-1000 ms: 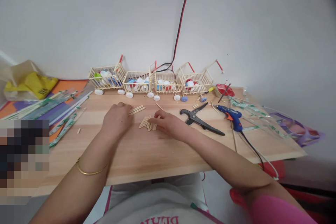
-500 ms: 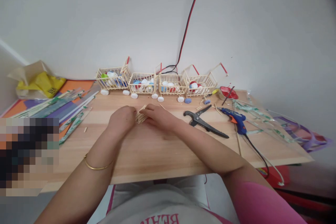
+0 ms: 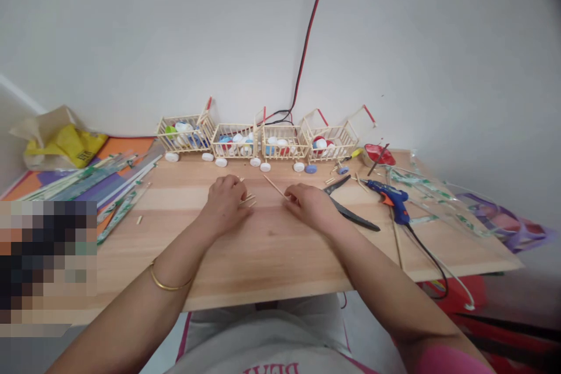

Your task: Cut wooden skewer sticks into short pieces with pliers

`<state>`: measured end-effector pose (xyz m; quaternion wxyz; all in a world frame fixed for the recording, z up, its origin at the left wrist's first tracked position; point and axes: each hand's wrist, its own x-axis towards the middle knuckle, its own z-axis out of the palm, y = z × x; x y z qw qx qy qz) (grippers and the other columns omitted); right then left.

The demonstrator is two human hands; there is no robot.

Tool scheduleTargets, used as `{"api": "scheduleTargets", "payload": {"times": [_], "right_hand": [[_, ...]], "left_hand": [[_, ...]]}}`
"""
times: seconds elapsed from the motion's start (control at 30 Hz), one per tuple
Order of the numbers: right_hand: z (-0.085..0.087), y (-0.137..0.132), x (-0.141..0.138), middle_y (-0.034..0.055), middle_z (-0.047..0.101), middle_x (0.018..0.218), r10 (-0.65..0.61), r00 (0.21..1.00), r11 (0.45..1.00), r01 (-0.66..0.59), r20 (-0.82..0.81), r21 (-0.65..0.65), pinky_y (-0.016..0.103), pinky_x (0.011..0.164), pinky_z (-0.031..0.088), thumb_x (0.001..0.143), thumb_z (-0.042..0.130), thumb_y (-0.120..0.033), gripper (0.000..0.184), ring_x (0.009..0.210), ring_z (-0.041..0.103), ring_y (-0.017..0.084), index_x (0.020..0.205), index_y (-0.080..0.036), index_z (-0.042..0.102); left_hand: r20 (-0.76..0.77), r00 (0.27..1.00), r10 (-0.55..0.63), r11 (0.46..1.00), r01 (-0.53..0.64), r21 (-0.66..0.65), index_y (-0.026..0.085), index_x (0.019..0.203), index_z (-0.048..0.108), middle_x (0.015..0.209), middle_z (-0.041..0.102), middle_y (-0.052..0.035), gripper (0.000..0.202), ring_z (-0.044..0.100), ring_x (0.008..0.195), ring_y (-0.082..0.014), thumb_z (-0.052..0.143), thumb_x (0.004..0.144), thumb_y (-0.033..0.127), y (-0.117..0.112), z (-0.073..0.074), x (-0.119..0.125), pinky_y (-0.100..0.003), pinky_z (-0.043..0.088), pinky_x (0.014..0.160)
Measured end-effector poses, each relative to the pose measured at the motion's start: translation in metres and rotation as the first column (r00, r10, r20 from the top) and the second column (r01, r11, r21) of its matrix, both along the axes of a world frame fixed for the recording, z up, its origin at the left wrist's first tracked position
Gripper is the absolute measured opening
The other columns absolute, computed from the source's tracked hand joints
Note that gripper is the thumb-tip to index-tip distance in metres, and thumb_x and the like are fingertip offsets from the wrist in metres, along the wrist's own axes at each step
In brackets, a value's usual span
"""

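My left hand [image 3: 225, 203] is low over the wood tabletop, its fingers curled round several short wooden sticks [image 3: 248, 199]. The ends of these pale sticks poke out past the fingertips; the rest is hidden under the palm. To the right, my right hand [image 3: 307, 204] pinches the near end of a longer thin wooden stick [image 3: 274, 185], which slants away toward the back left. Just beyond that hand lie black-handled cutters [image 3: 355, 215], partly covered by it.
Several small stick-built carts [image 3: 236, 139] with bottle-cap wheels and caps inside line the wall. A blue glue gun [image 3: 397, 201] and its cord lie right, near a red bowl [image 3: 379, 155]. Packaged sticks [image 3: 87, 178] and a yellow bag [image 3: 72, 146] are at left.
My hands, together at the short sticks before, have moved apart. The right hand shifted right to the longer stick, partly covering the cutters; the left stayed with the short sticks.
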<state>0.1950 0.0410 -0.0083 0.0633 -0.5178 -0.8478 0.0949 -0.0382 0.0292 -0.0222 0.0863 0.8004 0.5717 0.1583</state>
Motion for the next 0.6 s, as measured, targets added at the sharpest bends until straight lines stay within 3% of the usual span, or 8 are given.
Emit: {"api": "scheduleTargets", "payload": {"times": [0.17,0.4,0.5,0.6], "right_hand": [[0.002,-0.001,-0.005,0.0067,0.067,0.083,-0.091,0.988,0.995,0.094,0.121,-0.023,0.025,0.059,0.034,0.084,0.049,-0.033,0.018,0.076,0.06,0.019,0.085,-0.019,0.061],[-0.002,0.001,0.0,0.0069,0.067,0.075,-0.097,0.986,0.995,0.1,0.133,-0.017,0.026,0.055,0.031,0.08,0.048,-0.025,0.014,0.074,0.06,0.02,0.079,-0.018,0.061],[0.0,0.0,0.004,0.0057,0.066,0.074,-0.104,0.988,0.994,0.108,0.11,-0.031,0.025,0.053,0.03,0.078,0.05,-0.025,0.013,0.071,0.059,0.019,0.079,-0.019,0.061],[0.003,-0.001,0.009,0.0047,0.066,0.075,-0.1,0.992,0.994,0.103,0.076,-0.036,0.024,0.053,0.029,0.077,0.05,-0.026,0.012,0.07,0.058,0.018,0.079,-0.02,0.061]], "left_hand": [[-0.02,1.0,0.003,1.0,-0.003,0.014,0.018,0.075,0.055,0.091,0.052,-0.0086,0.007,0.046,0.092,-0.025,0.055,0.072,0.025,-0.001,-0.003,0.005,-0.038,0.039,0.081],[0.001,1.0,0.011,0.999,-0.011,0.034,0.018,0.077,0.06,0.092,0.053,-0.0082,0.01,0.047,0.095,-0.0249,0.053,0.075,0.025,0.0,-0.002,0.004,-0.039,0.038,0.085],[0.084,0.996,0.016,0.995,-0.025,0.097,0.018,0.081,0.063,0.096,0.055,-0.0078,0.016,0.047,0.097,-0.0231,0.048,0.08,0.024,-0.001,0.004,0.003,-0.038,0.037,0.088],[0.071,0.997,0.042,0.987,-0.052,0.149,0.017,0.082,0.066,0.094,0.057,-0.0088,0.021,0.048,0.094,-0.0231,0.046,0.082,0.024,-0.002,0.008,0.004,-0.039,0.037,0.086]]}}
